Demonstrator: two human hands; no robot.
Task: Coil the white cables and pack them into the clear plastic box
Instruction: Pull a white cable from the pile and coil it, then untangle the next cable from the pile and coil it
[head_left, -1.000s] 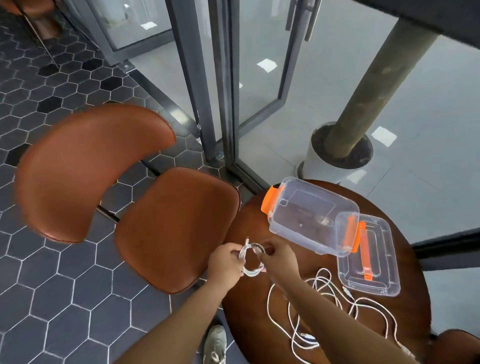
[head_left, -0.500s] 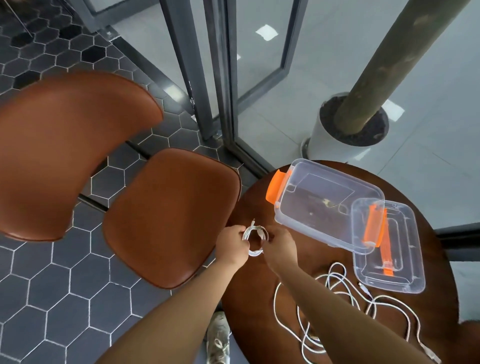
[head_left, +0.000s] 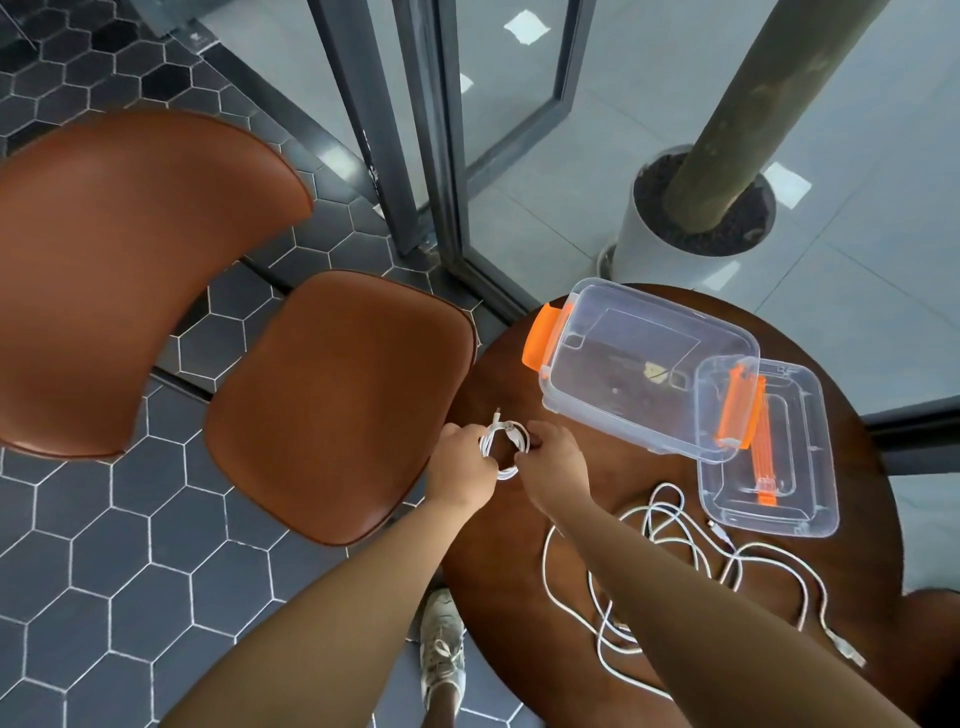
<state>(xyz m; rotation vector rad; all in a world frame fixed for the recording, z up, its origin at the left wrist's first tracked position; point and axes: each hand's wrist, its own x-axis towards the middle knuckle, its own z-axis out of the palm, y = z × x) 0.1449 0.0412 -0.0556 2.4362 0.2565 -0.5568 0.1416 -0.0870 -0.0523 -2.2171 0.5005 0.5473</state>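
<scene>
White cables (head_left: 691, 566) are the job here, and you have one of them nearly dealt with. At the far left stands a brown chair (head_left: 332, 405), clear of the work. Next comes your left hand (head_left: 460, 465), fingers curled round the left side of a small coil (head_left: 501, 441), with one plug end sticking up out of it. Your right hand (head_left: 553, 462) pinches the coil's right side; its fingertips are hidden, so how they lie I cannot tell. You hold the coil over the near-left part of the round table (head_left: 649, 478).

Further right, the rest of the white cables lie in a loose tangle on the table, partly under your right forearm, with a plug at the far right end. Beyond them sits the clear plastic box (head_left: 649, 364), open, its right end overlapping the lid (head_left: 769, 452). No cable shows inside; a small pale fleck shows through the box, and I cannot tell what it is.

By my reading you are early on: one coil formed but not packed, the tangle left to wind, nothing boxed, the lid not yet on.
</scene>
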